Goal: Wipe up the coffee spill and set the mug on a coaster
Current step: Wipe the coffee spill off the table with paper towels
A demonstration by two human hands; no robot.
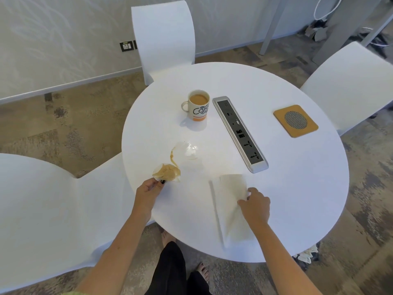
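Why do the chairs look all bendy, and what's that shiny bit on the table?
Head view: the wide lens bends the white chairs near the picture's edges. Head view: the shiny patch is light glaring off the wet spill. Head view: the mug casts a soft shadow toward the camera.

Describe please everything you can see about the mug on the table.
The mug is white and looks ceramic, with dark lettering and an orange band near its base. It stands upright on the round white table, handle toward the left, nearly full of light brown coffee. It sits beside the power strip, apart from the coaster. No hand touches it.
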